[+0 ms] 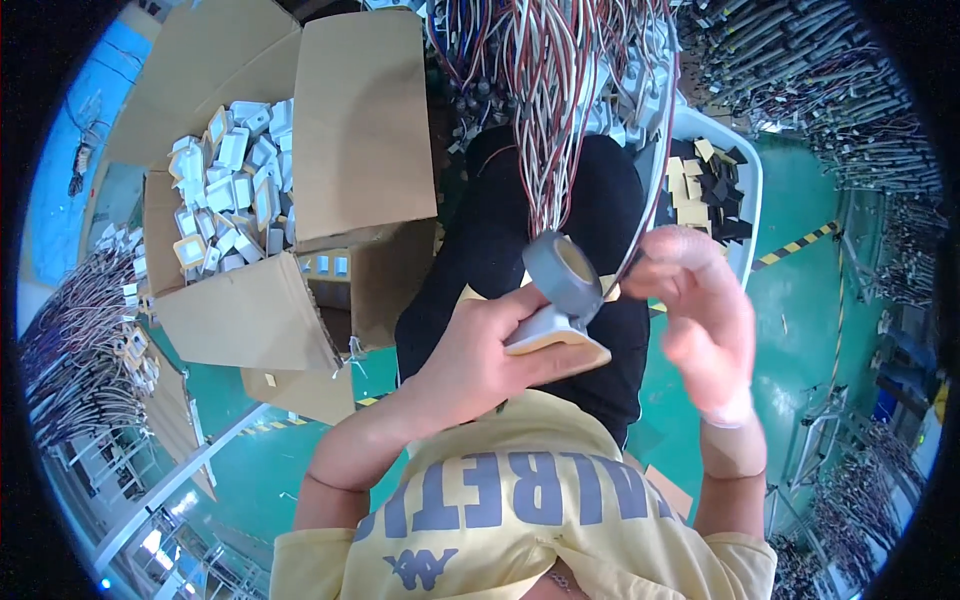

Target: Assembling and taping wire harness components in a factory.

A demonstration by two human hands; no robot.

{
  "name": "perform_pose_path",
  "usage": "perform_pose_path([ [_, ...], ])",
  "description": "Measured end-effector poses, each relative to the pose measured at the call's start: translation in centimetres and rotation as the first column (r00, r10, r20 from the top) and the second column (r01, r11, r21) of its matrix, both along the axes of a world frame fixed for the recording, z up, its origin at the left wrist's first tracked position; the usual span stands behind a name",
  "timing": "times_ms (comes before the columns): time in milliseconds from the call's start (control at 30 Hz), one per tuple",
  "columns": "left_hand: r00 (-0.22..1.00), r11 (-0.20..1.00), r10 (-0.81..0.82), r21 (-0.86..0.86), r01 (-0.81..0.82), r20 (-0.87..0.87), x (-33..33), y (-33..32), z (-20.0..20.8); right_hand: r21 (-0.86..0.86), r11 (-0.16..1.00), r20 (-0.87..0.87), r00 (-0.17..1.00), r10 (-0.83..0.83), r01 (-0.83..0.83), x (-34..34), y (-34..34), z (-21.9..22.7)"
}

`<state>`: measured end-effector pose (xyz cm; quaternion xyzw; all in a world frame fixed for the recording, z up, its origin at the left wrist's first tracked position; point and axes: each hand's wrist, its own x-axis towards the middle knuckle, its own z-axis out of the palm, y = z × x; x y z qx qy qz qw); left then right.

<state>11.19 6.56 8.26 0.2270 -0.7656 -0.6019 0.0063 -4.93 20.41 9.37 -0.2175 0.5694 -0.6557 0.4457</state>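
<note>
My left hand is closed around a white plastic housing with a yellowish rim. A grey roll of tape rests tilted at the top of this housing, against my left fingers. Just to the right is my right hand, its fingers curved and blurred by motion. Its fingertips are near a thin dark strand beside the roll; whether they grip it I cannot make out. A bundle of red and white wires hangs down to my lap, ending close behind the tape roll.
At the left stands an open cardboard box heaped with white plastic housings. A white bin at the right holds black and tan pieces. Dense cable bundles line the far right. Yellow-black tape marks the green floor.
</note>
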Motion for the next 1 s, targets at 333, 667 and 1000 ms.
perform_pose_path([
  [333,0.998,0.777,-0.061,0.626,0.062,-0.023,-0.2,-0.8,-0.7,-0.043,0.858,-0.546,0.731,0.409,-0.512,-2.5,-1.7,-4.1],
  [667,0.978,0.985,-0.154,-0.101,0.140,-0.143,-0.8,-0.7,0.4,0.125,0.975,-0.051,0.980,0.190,-0.183,-1.4,1.6,-1.7],
  [1000,0.998,0.839,-0.051,0.541,0.058,-0.029,-1.2,-0.8,-1.0,-0.020,0.897,-0.711,0.637,0.299,-0.442,-2.3,-2.0,-4.2],
])
